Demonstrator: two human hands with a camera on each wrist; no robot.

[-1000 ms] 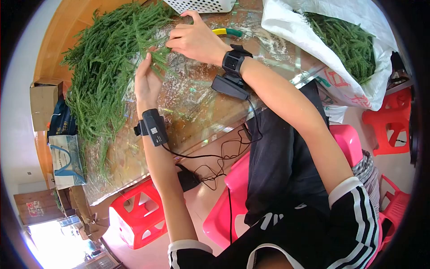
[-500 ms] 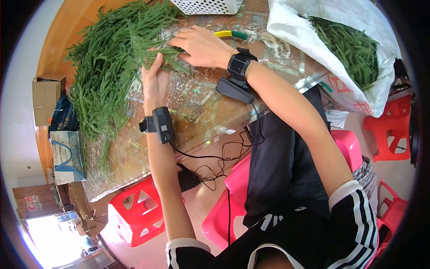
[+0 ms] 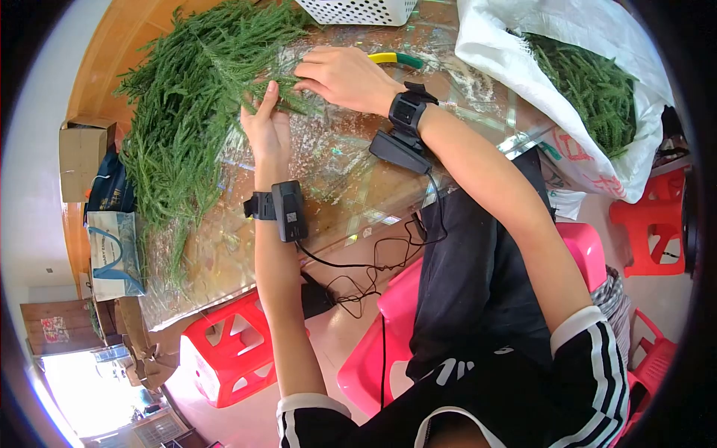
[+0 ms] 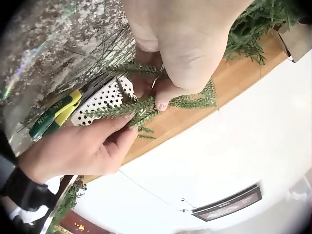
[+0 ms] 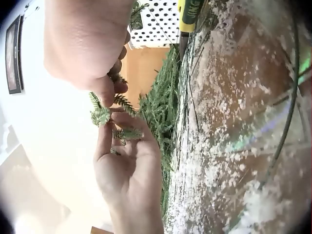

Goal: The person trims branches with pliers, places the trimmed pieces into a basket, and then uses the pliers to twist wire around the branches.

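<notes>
Far left, on the floor: cardboard box (image 3: 81, 160), and below it a blue and white bag (image 3: 112, 257). A red stool (image 3: 228, 358) stands under the table edge.

Left part of the glass table (image 3: 336, 187): big loose pile of green sprigs (image 3: 183, 97), spread from the far edge down toward the near edge.

Left hand (image 3: 267, 134) is raised at the pile's right edge, palm up. Its fingers are nearly straight and held together. A single sprig (image 4: 136, 109) lies across them, and the thumb tip rests on it; I cannot tell whether this is a firm pinch.

Right hand (image 3: 345, 77) is just beside it, and both hands meet on that sprig. Its fingers are curled, with fingertips and thumb nipping the sprig. The sprig is held clear of the glass, at the edge of the pile.

Behind the right hand, cutters (image 3: 396, 58) with yellow and green handles lie on the glass. A white basket (image 3: 358, 9) with holes sits at the far edge.

Right: an open white sack (image 3: 523, 67) leans on the table corner, with more green sprigs inside. The person sits on a pink chair (image 3: 370, 366). Another red stool (image 3: 650, 216) is at far right.
</notes>
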